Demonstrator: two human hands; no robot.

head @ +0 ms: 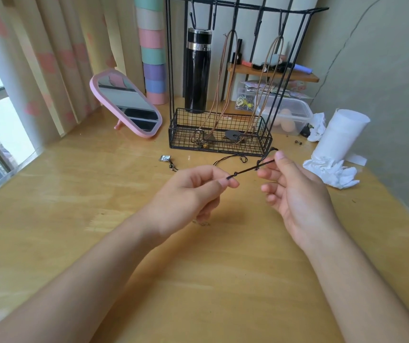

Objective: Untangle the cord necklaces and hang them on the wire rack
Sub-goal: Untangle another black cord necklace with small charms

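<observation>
**Easing the black cord, not hauling on it**

I am watching the left hand [193, 194] pinching one end of the black cord necklace [245, 170] between thumb and forefinger, its other fingers curling underneath. The right hand [297, 194] is pinching the cord further along, thumb on top, its lower fingers loosely spread. The cord is running taut between them above the table [74, 181]. Its slack is trailing back across the wood toward a small pendant [165, 158] lying in front of the wire rack [186, 142]. Two brown necklaces [228, 78] are hanging from the rack's hooks, reaching down into its basket.

A small knot [235, 174] is sitting on the cord just beside the left fingertips. Whether it is a sliding clasp knot or a snag, I cannot tell at this size. I am judging that slackening is the better course, since pulling harder would be tightening any snag. Bringing the hands closer, rolling the knot open, then feeding the loop onto a free hook [257, 23] seems right.
</observation>
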